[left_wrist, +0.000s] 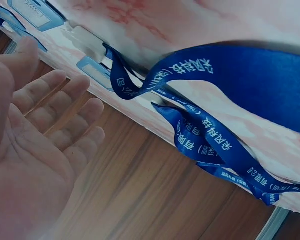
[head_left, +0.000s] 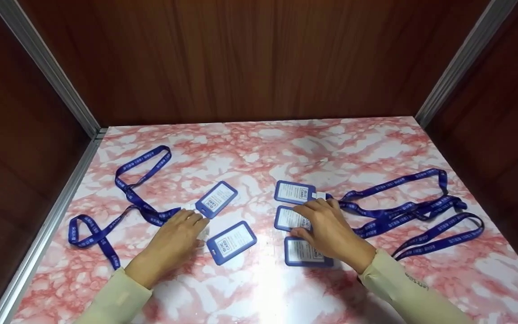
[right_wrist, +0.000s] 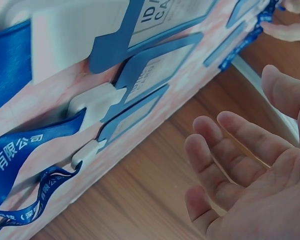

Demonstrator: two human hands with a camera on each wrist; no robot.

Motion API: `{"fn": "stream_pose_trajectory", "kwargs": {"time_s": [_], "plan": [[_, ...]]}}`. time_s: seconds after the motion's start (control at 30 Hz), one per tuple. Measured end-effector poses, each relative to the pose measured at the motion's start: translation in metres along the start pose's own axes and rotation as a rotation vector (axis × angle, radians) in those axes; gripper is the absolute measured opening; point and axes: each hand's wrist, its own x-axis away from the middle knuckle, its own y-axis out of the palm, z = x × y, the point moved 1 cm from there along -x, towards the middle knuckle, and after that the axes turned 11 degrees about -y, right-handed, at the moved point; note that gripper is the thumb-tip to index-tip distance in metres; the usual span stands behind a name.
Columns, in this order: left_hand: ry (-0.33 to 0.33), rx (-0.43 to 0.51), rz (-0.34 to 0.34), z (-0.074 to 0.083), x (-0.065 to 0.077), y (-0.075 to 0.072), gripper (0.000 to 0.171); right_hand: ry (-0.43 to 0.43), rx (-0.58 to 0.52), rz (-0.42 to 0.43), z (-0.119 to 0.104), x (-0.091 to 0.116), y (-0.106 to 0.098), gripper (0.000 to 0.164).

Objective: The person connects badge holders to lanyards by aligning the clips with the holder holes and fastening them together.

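My left hand (head_left: 173, 240) hovers over the clip ends of two blue ID card holders on the left, the upper card holder (head_left: 216, 199) and the lower card holder (head_left: 232, 242). In the left wrist view its fingers (left_wrist: 65, 105) are spread loosely, holding nothing. Over three card holders on the right is my right hand (head_left: 331, 227), partly covering the middle card holder (head_left: 286, 218) and the near card holder (head_left: 304, 251). Loosely bent, empty fingers show in the right wrist view. The far card holder (head_left: 292, 192) lies beyond that hand, its white clip (head_left: 319, 195) showing.
Blue printed lanyards (head_left: 144, 168) lie looped at the left of the pink marbled table (head_left: 259, 148). More blue lanyards (head_left: 394, 216) stretch to the right, overlapping one another. A brown wood-grain panel (head_left: 259, 63) stands behind, with dark side panels and metal edge strips.
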Motion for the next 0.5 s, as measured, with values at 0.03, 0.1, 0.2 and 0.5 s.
{"fn": "stream_pose_trajectory", "kwargs": {"time_s": [0.03,0.1,0.2,0.5], "plan": [[0.004,0.001,0.009,-0.001,0.0,0.0,0.049,-0.006,0.004,0.0,-0.001,0.0,0.0,0.051],[0.017,-0.001,0.032,-0.002,0.0,0.001,0.048,-0.019,0.007,0.0,-0.002,-0.001,0.0,0.05],[0.037,-0.011,0.057,-0.003,-0.001,0.002,0.044,-0.041,0.017,0.007,-0.005,-0.003,0.001,0.049],[0.024,-0.037,0.029,-0.006,-0.002,0.007,0.038,-0.056,0.009,0.004,-0.013,-0.008,0.004,0.049]]}}
